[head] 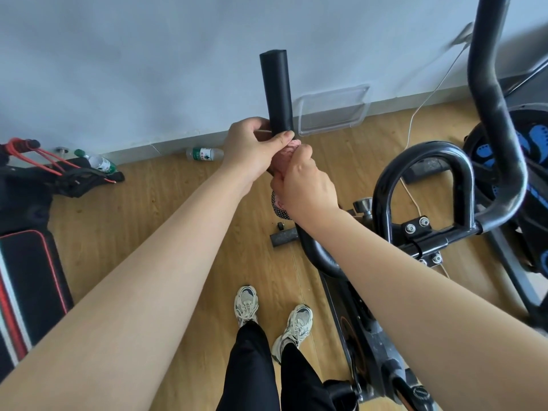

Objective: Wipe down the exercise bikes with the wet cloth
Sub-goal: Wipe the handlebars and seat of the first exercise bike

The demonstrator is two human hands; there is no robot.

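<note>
As we log the room from the left, we list: a black pad (29, 277) with red piping at the frame's edge; red resistance bands (38, 157) lying over dark gear; a green-capped bottle (99, 164) by the wall; and a second plastic bottle (204, 154) on its side at the skirting.

Next we enter our left hand (250, 148), fingers and thumb curled round the lower end of the black foam handlebar grip (277, 90), which stands upright. Just below and touching it, our right hand (307, 186) clenches the cloth (284, 161), pink with a checked patch, bunched round the bar under the grip.

Behind them, a clear plastic tray (333, 111) leans on the wall. Below, two pale trainers (246, 304) stand on the wooden floor (148, 218).

To the right we record the exercise bike (370, 336): a black looped handlebar (424, 151), a bolted bracket, a blue-and-black flywheel (533, 137), and a white cable (435, 88) trailing down the wall.
</note>
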